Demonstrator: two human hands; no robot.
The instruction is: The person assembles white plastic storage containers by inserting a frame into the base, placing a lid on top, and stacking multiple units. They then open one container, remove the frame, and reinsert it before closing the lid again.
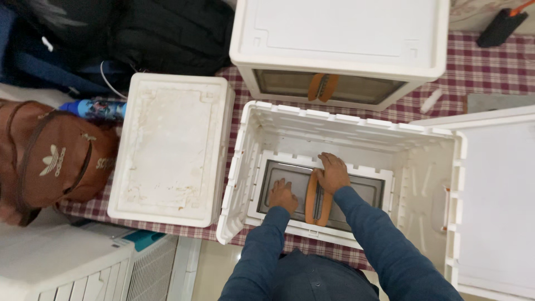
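An open white plastic storage box [245,150] stands on the checkered cloth in front of me. Its near side panel has a grey window [365,192] with two orange handles [316,202] in the middle. My left hand [283,195] rests flat on the window just left of the handles. My right hand [333,172] lies over the top of the handles, fingers bent on them. The box's lid [499,195] hangs open to the right.
A second white box [340,39] with the same orange handles stands behind. A closed white foam-like box [173,147] sits to the left. A brown backpack [50,159], a blue bottle [92,107] and dark bags [161,33] lie further left.
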